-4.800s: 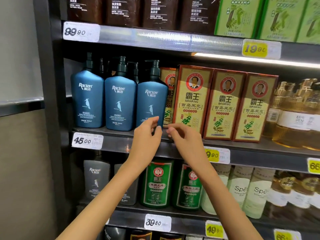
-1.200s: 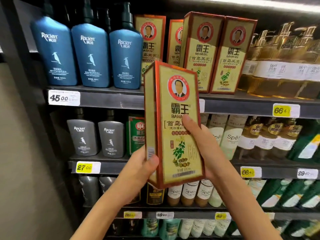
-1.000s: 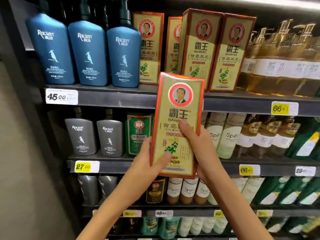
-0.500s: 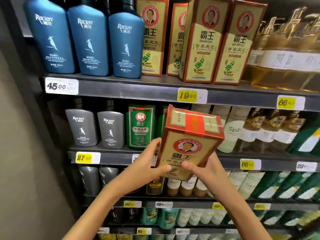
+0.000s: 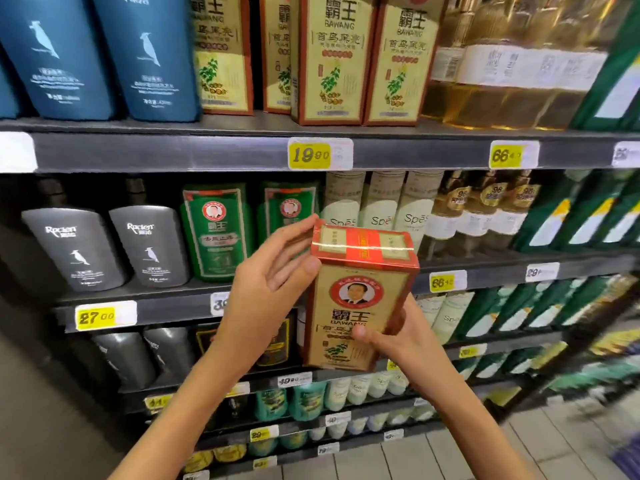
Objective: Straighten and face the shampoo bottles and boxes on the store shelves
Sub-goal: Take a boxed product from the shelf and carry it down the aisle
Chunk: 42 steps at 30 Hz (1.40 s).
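A gold and red Bawang shampoo box [image 5: 360, 292] is off the shelf, upright in front of me, its top tipped toward me so the lid shows. My right hand [image 5: 398, 337] grips its lower right side, thumb across the front. My left hand [image 5: 273, 285] touches the box's upper left edge with loosely spread fingers. Matching Bawang boxes [image 5: 356, 60] stand on the upper shelf [image 5: 207, 152], two at the front and others set back. Blue Raclen bottles [image 5: 104, 53] stand to their left.
The middle shelf [image 5: 166, 306] holds grey Raclen bottles [image 5: 110, 247], green Bawang boxes [image 5: 216, 230], pale Spes bottles [image 5: 377, 206] and amber bottles [image 5: 485, 209]. Large golden bottles [image 5: 512, 64] sit at upper right. Lower shelves carry several more bottles. Tiled floor [image 5: 485, 452] lies at bottom right.
Both hands took one Bawang box off the upper shelf, lowered it and tilted its top toward me. My left hand slid from the box's lower edge up to its top left.
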Tool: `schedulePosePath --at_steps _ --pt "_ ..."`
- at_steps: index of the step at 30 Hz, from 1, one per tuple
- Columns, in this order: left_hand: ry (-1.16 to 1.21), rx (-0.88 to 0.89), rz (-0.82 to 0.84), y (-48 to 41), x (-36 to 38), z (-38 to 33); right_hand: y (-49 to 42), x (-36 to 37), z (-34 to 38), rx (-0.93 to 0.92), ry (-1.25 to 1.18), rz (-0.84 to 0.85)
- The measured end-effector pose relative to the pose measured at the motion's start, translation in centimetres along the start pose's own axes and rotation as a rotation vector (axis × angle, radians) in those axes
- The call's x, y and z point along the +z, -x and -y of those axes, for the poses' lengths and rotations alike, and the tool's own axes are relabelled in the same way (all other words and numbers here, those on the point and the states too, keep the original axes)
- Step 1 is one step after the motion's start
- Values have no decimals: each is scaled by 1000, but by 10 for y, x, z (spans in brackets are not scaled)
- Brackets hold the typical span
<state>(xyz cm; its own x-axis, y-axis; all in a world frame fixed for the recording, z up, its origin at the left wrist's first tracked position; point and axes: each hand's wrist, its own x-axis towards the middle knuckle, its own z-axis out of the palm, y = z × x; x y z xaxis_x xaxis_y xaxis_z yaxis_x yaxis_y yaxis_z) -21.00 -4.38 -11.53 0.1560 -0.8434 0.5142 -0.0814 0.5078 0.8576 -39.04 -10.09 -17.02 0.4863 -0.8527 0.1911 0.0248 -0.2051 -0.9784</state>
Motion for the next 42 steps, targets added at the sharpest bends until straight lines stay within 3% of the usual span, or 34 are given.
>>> schedulePosePath --at_steps 3,9,12,15,19,30,36,42 --pt "40 -50 82 5 37 30 22 -27 -6 59 26 -103" --pt "136 -415 495 37 145 103 85 -101 -20 257 -69 -485" --pt "201 -590 590 50 208 121 121 -145 -26 322 -138 -650" --pt "303 -756 633 62 270 122 156 -187 -24 382 -231 -701" --pt "350 -799 723 73 354 120 206 -237 -36 364 -345 -875" --pt "157 -945 971 97 560 136 303 -363 -81 440 -429 -1316" --pt "85 -1002 1136 77 664 182 317 -459 -120 458 -481 -1422" --pt "121 -1024 1269 47 816 239 326 -606 -152 510 -490 -1450"
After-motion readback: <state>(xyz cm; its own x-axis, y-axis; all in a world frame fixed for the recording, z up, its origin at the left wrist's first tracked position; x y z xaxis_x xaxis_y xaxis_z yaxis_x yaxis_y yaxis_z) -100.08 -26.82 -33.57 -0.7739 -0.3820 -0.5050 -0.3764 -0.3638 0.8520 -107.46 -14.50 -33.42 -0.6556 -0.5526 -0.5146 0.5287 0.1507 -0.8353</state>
